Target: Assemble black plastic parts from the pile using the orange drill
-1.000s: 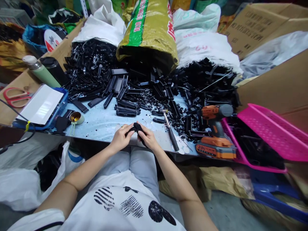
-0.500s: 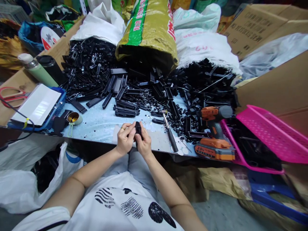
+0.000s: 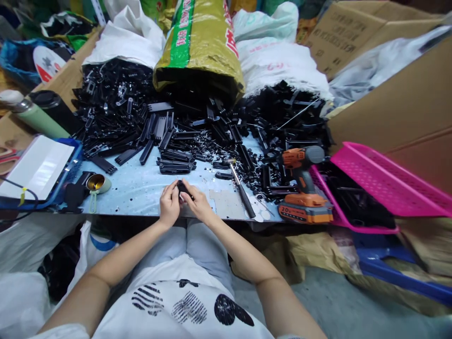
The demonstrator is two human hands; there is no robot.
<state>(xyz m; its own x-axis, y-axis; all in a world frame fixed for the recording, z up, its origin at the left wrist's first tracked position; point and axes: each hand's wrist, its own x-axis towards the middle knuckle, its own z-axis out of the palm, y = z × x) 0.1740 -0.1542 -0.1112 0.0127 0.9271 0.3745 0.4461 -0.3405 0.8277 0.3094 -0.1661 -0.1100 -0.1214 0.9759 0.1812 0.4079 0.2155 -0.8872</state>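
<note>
The hammer (image 3: pixel 245 195) has a shiny metal shaft and a matt black grip. Left of it, the held black piece (image 3: pixel 181 185) shows too little for its finish to be told, and farther left the cup (image 3: pixel 99 183) gleams like polished metal inside. Right of the hammer, the drill (image 3: pixel 303 202) looks like dull plastic, the basket (image 3: pixel 374 176) like smooth, glossy plastic. Behind the hammer, the gold sack (image 3: pixel 201 52) is shiny, creased plastic.

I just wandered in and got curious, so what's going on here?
A person sits at a cluttered worktable, holding a small black piece between the left hand and right hand; the fingers hide much of it. A hammer lies to the right of the hands, with an orange drill standing farther right. Heaped black parts lie in front of the open sacks at the back.
</note>
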